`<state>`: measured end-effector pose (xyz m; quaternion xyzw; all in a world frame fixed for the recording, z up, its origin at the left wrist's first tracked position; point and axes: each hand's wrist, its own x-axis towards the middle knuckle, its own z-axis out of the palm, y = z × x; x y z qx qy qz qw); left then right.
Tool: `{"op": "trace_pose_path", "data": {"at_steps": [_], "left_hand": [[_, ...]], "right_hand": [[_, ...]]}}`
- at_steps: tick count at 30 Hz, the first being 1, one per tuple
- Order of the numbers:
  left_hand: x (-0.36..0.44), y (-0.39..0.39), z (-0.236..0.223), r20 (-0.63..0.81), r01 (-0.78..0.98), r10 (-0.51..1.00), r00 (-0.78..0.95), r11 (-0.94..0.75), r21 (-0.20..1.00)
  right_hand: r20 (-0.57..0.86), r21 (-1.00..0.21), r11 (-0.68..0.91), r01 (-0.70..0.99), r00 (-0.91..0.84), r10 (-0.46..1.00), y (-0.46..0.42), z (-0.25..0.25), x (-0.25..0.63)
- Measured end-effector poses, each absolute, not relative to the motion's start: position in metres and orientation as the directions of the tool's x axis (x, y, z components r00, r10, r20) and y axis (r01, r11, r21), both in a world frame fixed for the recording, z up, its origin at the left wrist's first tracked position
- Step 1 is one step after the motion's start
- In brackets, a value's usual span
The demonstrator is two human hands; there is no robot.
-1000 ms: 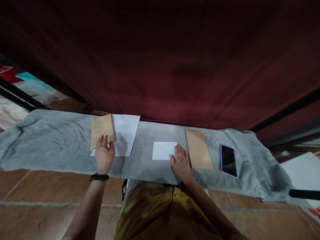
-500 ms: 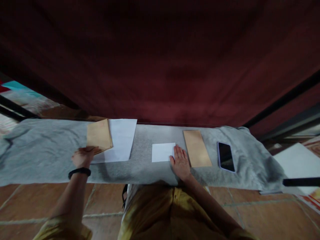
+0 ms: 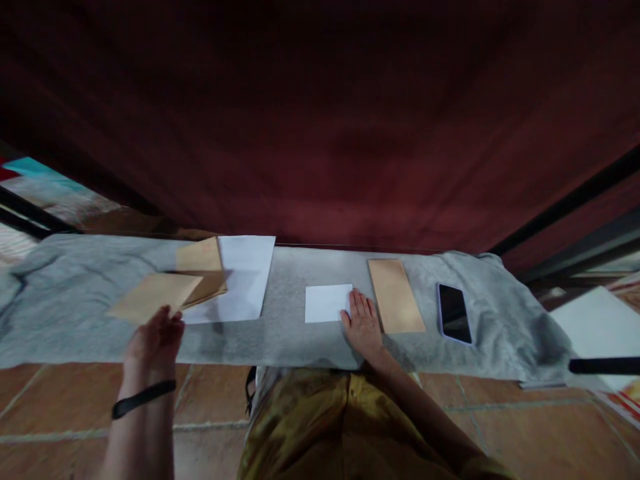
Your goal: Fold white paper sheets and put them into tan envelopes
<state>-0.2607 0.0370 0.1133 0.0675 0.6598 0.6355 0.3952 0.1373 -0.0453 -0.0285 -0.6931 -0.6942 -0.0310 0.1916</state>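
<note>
In my left hand [image 3: 155, 333] a brown paper envelope [image 3: 155, 297] is pinched by its near edge, raised and tilted above the cloth. Just beyond it lies a small stack of similar brown envelopes [image 3: 203, 257], partly covering larger white sheets of paper [image 3: 246, 270]. My right hand [image 3: 363, 323] rests flat, fingers stretched out, at the right edge of a small white piece of paper [image 3: 327, 304]. Close to the right of that hand, a single brown envelope [image 3: 397, 297] lies flat and lengthwise.
A grey cloth [image 3: 287, 340] covers the narrow bench, with creases at both ends. A phone [image 3: 454, 313] with a dark screen lies on the right. Behind hangs a dark red curtain [image 3: 330, 147]. A white board [image 3: 600, 327] and a black bar [image 3: 605, 365] stand at far right.
My left hand has lifted one brown envelope off the stack and drawn it left and toward me. My right hand stays beside the small white paper.
</note>
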Motion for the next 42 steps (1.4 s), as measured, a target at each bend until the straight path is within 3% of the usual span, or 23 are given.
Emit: {"op": "trace_pose_path", "data": {"at_steps": [3, 6, 11, 14, 17, 21, 24, 30, 34, 38, 42], "left_hand": [[-0.22, 0.014, 0.109, -0.501, -0.554, 0.762, -0.411, 0.228, 0.801], [-0.154, -0.016, 0.092, -0.589, -0.628, 0.77, -0.247, 0.336, 0.703], [-0.058, -0.062, 0.046, -0.604, -0.562, 0.794, -0.07, 0.469, 0.681], [-0.035, -0.076, 0.023, -0.585, -0.527, 0.808, -0.067, 0.469, 0.709], [-0.032, -0.081, 0.013, -0.573, -0.515, 0.816, -0.073, 0.461, 0.723], [-0.033, -0.082, 0.015, -0.521, -0.522, 0.853, -0.011, 0.44, 0.731], [-0.028, -0.085, 0.018, -0.47, -0.504, 0.882, 0.045, 0.426, 0.751], [-0.022, -0.084, 0.015, -0.438, -0.438, 0.896, 0.078, 0.425, 0.792], [-0.024, -0.078, 0.02, -0.425, -0.45, 0.902, 0.079, 0.413, 0.792], [-0.025, -0.076, 0.035, -0.381, -0.479, 0.924, -0.012, 0.329, 0.814], [-0.027, -0.079, 0.041, -0.366, -0.371, 0.929, -0.057, 0.321, 0.871]], "right_hand": [[0.31, -0.247, 0.043, 0.968, 0.037, 0.95, -0.045, -0.03, 0.139], [0.328, -0.298, 0.062, 0.953, 0.041, 0.944, -0.044, -0.026, 0.139], [0.319, -0.562, 0.177, 0.808, 0.015, 0.947, -0.049, -0.014, 0.128], [0.205, -0.803, 0.127, 0.583, 0.07, 0.976, -0.056, -0.014, 0.112], [-0.017, -0.964, -0.059, 0.259, 0.164, 0.986, -0.06, -0.019, 0.097], [-0.302, -0.946, -0.264, -0.188, 0.219, 0.928, -0.06, -0.019, 0.087], [-0.368, -0.901, -0.289, -0.324, 0.218, 0.904, -0.061, -0.011, 0.085], [-0.319, -0.907, -0.267, -0.327, 0.116, 0.941, -0.058, 0.002, 0.094], [-0.319, -0.925, -0.251, -0.285, 0.221, 0.922, -0.047, -0.001, 0.104], [-0.302, -0.946, -0.249, -0.206, 0.287, 0.909, -0.044, -0.006, 0.108], [-0.213, -0.977, -0.208, -0.046, 0.163, 0.963, -0.049, -0.008, 0.106]]}}
